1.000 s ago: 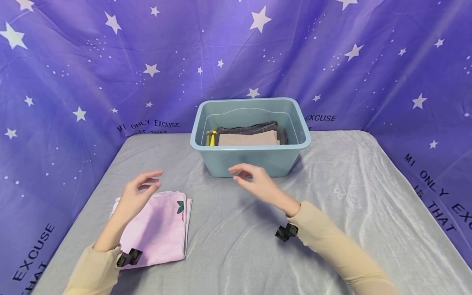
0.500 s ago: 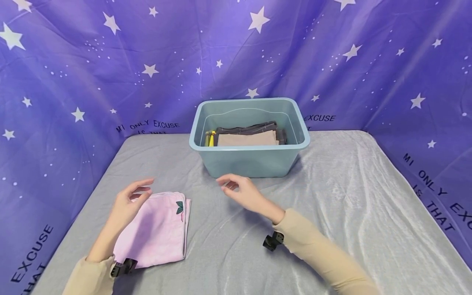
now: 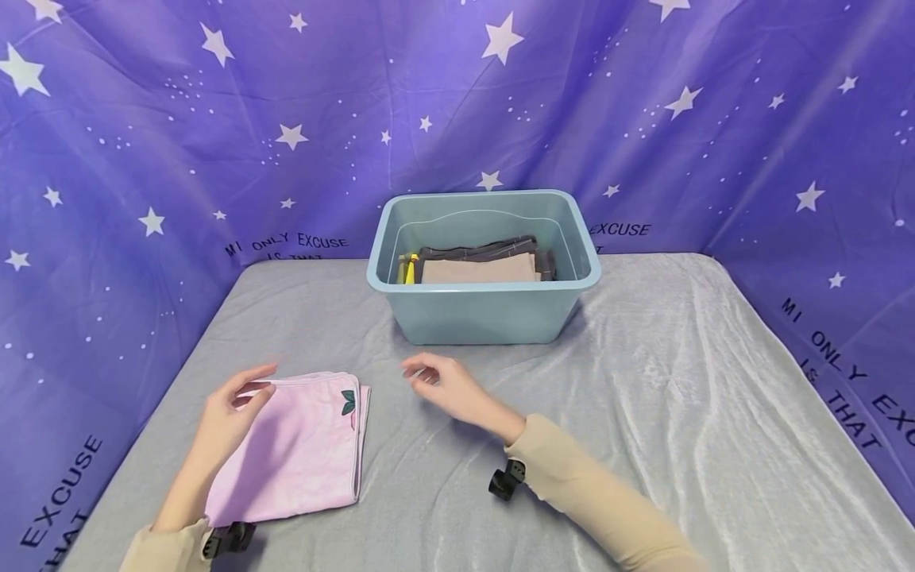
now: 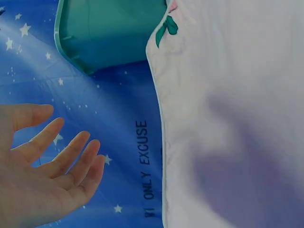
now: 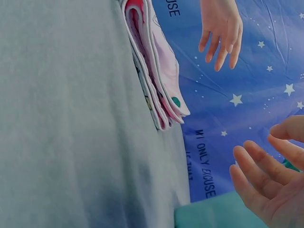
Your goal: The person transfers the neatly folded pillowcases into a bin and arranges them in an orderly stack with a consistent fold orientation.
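Observation:
A folded pink cloth [image 3: 307, 445] with pale piped edges and a green leaf print lies at the left of the table. Over its left side hovers my left hand [image 3: 227, 413], fingers loosely bent, holding nothing; its shadow falls on the cloth. My right hand [image 3: 446, 385] hangs in the air between the cloth and the blue-green bin [image 3: 486, 314], fingers relaxed and apart from both. Several stacked layers show along the side of the folded cloth [image 5: 154, 66] in the right wrist view. The left wrist view shows the left fingers [image 4: 71, 156] spread, clear of the cloth.
The bin stands at the back of the table, holding a folded beige cloth [image 3: 479, 270], a dark checked cloth [image 3: 500, 248] and something yellow [image 3: 411, 268]. Grey velvety fabric [image 3: 643, 413] covers the table. A purple star-patterned curtain [image 3: 457, 95] hangs behind and at both sides.
Both hands have drifted left and toward the near side of the table, the right one away from the bin's front. The pink cloth and the bin stay in place.

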`<action>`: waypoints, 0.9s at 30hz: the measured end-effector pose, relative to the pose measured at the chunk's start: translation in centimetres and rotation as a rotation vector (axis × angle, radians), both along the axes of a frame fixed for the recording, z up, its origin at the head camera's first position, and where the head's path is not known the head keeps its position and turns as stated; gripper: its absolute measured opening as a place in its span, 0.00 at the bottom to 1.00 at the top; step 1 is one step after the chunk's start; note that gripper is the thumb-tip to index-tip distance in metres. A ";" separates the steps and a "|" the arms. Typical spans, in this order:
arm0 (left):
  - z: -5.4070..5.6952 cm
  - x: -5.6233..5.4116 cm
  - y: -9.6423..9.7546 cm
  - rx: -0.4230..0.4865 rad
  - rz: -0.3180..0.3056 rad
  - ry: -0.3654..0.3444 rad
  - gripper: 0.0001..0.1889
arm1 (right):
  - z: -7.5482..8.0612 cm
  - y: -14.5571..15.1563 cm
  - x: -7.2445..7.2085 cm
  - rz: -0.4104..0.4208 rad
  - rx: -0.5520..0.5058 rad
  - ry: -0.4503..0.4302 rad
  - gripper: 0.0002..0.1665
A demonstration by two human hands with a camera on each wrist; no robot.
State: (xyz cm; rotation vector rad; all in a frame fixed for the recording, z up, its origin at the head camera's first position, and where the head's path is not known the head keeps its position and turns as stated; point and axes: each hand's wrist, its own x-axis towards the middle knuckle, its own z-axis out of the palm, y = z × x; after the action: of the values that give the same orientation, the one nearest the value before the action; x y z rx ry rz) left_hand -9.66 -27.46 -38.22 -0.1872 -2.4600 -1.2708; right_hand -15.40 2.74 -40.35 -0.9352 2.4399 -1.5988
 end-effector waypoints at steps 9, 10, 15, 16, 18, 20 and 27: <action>-6.1 -0.6 -5.5 -0.014 0.081 -0.033 0.16 | -1.3 -1.6 0.3 0.014 -0.005 -0.015 0.15; -6.3 -0.5 -5.8 -0.012 0.093 -0.032 0.16 | -1.4 -1.8 0.3 0.018 -0.006 -0.019 0.15; -9.0 -0.5 -8.5 -0.031 0.184 -0.038 0.16 | -1.8 -2.6 0.6 0.029 -0.010 -0.050 0.15; -9.2 -0.5 -8.9 -0.029 0.197 -0.046 0.16 | -1.9 -2.7 0.6 0.028 -0.008 -0.056 0.15; -9.5 -0.2 -9.4 -0.032 0.217 -0.055 0.16 | -2.2 -3.1 0.7 0.027 -0.003 -0.071 0.15; -9.6 0.0 -9.8 -0.035 0.236 -0.066 0.16 | -2.5 -3.4 0.8 0.024 0.004 -0.082 0.14; -8.9 1.1 -10.3 0.013 0.258 -0.104 0.17 | -3.3 -4.4 1.1 0.010 0.015 -0.135 0.15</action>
State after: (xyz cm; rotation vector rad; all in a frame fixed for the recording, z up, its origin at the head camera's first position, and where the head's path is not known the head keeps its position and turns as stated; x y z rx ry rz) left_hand -8.55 -37.79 -47.14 0.1983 -2.4632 -1.2106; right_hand -14.26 -1.63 -43.60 -0.8082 2.3492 -1.5834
